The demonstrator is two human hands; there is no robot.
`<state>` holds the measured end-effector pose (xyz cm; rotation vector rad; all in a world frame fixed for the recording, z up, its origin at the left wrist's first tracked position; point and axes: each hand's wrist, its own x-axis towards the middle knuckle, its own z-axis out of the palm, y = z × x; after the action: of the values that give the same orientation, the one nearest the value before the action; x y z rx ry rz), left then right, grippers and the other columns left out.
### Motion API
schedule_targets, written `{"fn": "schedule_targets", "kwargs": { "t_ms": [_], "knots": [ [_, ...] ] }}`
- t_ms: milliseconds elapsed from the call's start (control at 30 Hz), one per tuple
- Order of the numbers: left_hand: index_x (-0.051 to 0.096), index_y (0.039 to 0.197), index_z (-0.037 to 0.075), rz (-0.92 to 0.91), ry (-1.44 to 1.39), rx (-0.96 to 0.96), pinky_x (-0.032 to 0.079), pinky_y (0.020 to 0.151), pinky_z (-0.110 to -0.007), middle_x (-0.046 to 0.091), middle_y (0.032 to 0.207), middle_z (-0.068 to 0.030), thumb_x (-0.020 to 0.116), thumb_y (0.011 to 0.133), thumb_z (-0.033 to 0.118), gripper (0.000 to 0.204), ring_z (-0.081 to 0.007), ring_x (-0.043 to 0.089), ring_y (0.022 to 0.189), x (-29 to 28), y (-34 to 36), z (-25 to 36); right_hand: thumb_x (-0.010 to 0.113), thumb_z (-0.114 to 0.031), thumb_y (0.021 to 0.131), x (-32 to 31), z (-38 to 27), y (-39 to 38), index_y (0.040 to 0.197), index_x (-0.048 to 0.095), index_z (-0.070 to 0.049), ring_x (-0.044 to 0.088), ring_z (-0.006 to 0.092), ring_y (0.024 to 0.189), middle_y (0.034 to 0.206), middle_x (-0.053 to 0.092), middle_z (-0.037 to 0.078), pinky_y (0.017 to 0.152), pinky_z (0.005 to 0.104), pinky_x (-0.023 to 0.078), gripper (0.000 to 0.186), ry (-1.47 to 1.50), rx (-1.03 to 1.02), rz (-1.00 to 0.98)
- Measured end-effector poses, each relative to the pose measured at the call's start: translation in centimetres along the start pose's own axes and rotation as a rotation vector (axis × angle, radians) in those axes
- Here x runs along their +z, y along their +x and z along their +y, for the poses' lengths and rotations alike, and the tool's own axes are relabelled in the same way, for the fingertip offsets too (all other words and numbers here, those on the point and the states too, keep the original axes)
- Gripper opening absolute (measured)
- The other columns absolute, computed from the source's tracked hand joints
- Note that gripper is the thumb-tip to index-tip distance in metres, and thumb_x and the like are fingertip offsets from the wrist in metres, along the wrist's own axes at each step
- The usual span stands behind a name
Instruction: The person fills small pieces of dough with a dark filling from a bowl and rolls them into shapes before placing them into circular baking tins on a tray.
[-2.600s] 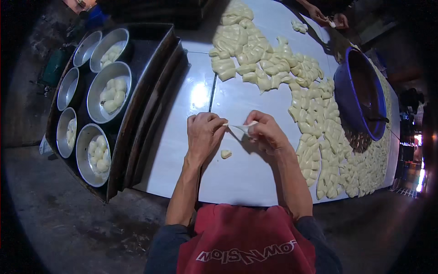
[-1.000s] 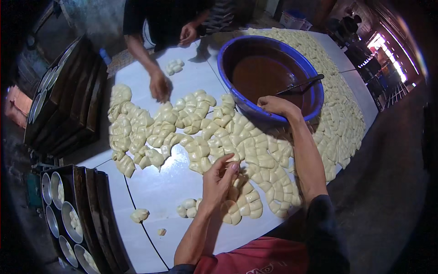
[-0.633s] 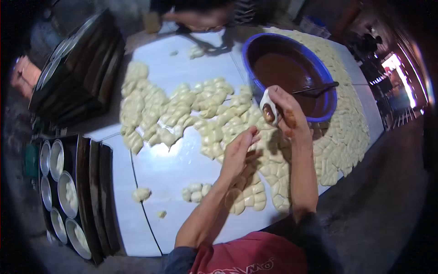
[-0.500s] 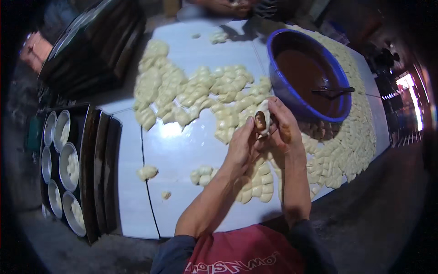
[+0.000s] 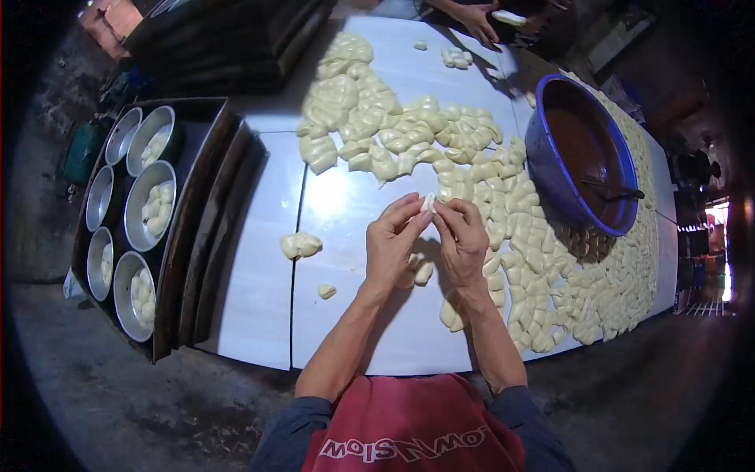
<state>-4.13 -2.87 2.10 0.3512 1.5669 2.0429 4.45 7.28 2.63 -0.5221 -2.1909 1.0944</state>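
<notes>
Between the fingertips of my left hand (image 5: 391, 245) and my right hand (image 5: 464, 242) is a small pale dough piece (image 5: 429, 203). Both hands pinch its edges together from opposite sides, above the table. Most of it is hidden behind my fingers, and no brown filling shows on it. Beyond and to the right of my hands spread many flattened dough pieces (image 5: 523, 228), lying close against each other. A few pale lumps lie under my wrists. Off to the right, a blue basin (image 5: 543, 161) holds brown filling (image 5: 578, 141), with a dark-handled utensil (image 5: 609, 189) resting in it.
Dark trays at the left hold round metal pans (image 5: 130, 293), some with dough balls inside. A larger dough lump (image 5: 300, 245) and a small scrap (image 5: 326, 291) lie left of my hands on the white table (image 5: 248, 315). Another person's hands (image 5: 478, 23) reach in at the far edge.
My hands have turned and closed over the dough piece; the brown filling seen in it before no longer shows. The whole view has shifted, and another person's hands show more clearly at the far edge.
</notes>
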Motion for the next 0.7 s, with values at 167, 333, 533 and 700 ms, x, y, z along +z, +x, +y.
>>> {"fn": "schedule_targets", "kwargs": {
  "t_ms": [167,333,533,700],
  "knots": [
    [0.067,0.121,-0.003,-0.056,-0.163,-0.121,0.055,0.081,-0.027,0.071,0.101,-0.0101,0.072,0.092,0.021,0.037,-0.0152,0.067,0.089,-1.3,1.2,1.8,0.071,-0.009,0.088,0.6,-1.2,0.7,0.108,0.071,-0.003,0.061,0.018,0.087,0.096,0.067,0.007,0.079,0.0282,0.049,0.022,0.357,0.228,-0.062],
    [0.069,0.106,-0.002,-0.043,-0.205,-0.222,0.057,0.068,-0.025,0.072,0.089,-0.0067,0.075,0.09,0.017,0.026,-0.0106,0.068,0.072,-3.3,2.4,2.6,0.075,-0.01,0.086,-0.5,-1.5,0.4,0.112,0.07,-0.003,0.06,0.0164,0.097,0.112,0.066,0.008,0.079,0.0267,0.048,0.027,0.371,0.054,-0.309],
    [0.067,0.117,-0.001,-0.158,-0.1,-0.056,0.058,0.076,-0.028,0.072,0.101,-0.0103,0.074,0.09,0.015,0.032,-0.0137,0.069,0.084,-3.9,0.1,2.1,0.075,-0.007,0.085,1.1,0.8,0.3,0.117,0.066,-0.006,0.06,0.0191,0.1,0.115,0.061,0.011,0.081,0.029,0.049,0.034,0.313,-0.145,-0.146],
    [0.067,0.117,-0.002,-0.228,-0.071,-0.085,0.057,0.081,-0.029,0.07,0.106,-0.0093,0.069,0.094,0.014,0.028,-0.0138,0.067,0.092,-4.5,-0.1,2.3,0.073,-0.011,0.09,3.2,-0.9,0.0,0.105,0.063,-0.004,0.058,0.0148,0.091,0.106,0.062,0.007,0.079,0.0291,0.048,0.019,0.458,-0.043,0.01]
  ]
}}
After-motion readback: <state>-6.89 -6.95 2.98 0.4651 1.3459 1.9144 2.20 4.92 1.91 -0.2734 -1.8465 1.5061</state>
